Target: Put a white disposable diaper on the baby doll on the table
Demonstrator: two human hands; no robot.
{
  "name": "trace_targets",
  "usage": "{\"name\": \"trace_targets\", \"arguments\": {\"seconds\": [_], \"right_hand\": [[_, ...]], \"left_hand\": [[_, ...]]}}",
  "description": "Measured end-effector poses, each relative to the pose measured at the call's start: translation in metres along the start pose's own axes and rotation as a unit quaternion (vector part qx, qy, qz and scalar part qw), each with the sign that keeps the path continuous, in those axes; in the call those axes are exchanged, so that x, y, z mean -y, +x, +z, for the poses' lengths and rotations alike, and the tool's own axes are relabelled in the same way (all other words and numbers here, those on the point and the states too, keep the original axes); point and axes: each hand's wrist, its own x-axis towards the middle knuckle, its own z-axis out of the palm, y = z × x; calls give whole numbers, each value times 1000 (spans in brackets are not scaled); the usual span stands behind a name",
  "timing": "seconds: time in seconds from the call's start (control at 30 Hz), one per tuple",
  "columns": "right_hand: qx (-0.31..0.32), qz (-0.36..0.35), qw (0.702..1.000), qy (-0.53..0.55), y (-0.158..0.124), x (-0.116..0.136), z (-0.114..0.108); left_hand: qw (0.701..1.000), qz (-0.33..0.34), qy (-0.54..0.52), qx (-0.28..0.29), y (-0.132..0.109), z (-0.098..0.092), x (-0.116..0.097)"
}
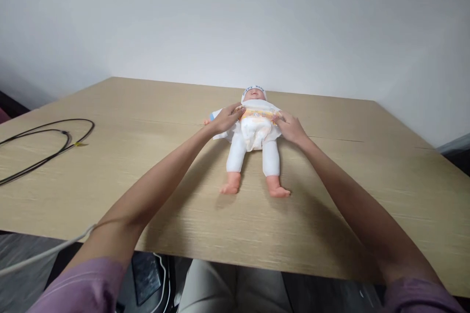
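A baby doll lies on its back on the table, feet toward me, wearing a white cap with lettering. Around its hips and belly sits a white diaper with an orange-yellow printed waistband. My left hand rests on the diaper's left side, fingers bent over the waistband edge. At the opposite side, my right hand has its thumb and fingers pressed on the diaper by the waistband. The doll's arm on the left pokes out past my left hand; its other arm is hidden.
The wooden table reaches back to a pale wall. A looped black cable with a yellow tag lies at the left. A white cable runs by my left forearm. Below the front edge, a dark flat object shows.
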Motion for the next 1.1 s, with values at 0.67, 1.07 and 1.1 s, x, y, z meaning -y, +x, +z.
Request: {"name": "trace_targets", "arguments": {"seconds": [0.67,1.07,1.1], "right_hand": [[127,46,989,57,-80,-6,0],[15,-9,958,-287,-154,-22,-17],[23,18,958,-286,-153,-23,-17]], "left_hand": [[986,-163,-23,36,-70,5,-21],[953,187,239,-3,-62,35,-73],[949,202,240,37,-61,42,-79]]}}
